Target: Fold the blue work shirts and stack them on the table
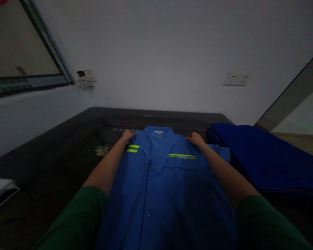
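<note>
A blue short-sleeved work shirt (169, 187) with yellow-green reflective strips lies front up before me, its collar at the far end. Buttons run down the front, and the upper front edge is folded over to one side. At the left shoulder edge in view, my left hand (127, 134) pinches the cloth. My right hand (195, 138) grips the cloth near the other shoulder, between the collar and the sleeve that lies out to the right. My forearms cover parts of the shirt's sides.
The shirt lies on a dark surface with a raised rim (156, 113) against the wall. To the right is a folded deep-blue cloth or pad (271, 156). A white device (1, 189) with a cable sits at far left. Sockets (236, 79) are on the wall.
</note>
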The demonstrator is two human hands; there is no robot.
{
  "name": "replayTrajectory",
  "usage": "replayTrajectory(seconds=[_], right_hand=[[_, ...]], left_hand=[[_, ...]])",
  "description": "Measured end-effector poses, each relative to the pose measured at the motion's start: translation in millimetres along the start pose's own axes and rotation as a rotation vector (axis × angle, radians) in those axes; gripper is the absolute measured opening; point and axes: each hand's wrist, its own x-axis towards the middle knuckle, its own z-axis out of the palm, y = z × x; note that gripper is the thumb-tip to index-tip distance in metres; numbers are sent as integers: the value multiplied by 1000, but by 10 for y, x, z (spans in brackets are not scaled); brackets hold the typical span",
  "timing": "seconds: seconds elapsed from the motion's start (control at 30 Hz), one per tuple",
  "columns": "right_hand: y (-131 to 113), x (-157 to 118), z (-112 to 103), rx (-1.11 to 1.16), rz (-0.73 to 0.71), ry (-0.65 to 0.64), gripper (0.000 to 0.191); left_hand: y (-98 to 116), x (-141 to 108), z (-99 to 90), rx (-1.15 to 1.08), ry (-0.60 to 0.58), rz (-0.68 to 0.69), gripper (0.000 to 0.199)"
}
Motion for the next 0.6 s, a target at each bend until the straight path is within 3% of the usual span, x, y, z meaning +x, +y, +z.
replayTrajectory(seconds=[0.1, 0.3, 0.6], right_hand=[[-28, 136, 73, 1, 6, -44, 20], [-106, 305, 180, -51, 7, 55, 23], [-439, 440, 255, -183, -132, 208, 25]], left_hand=[[-22, 78, 59, 3, -15, 22, 20], [-88, 176, 162, 10, 24, 64, 20], [-53, 158, 51, 54, 147, 23, 30]])
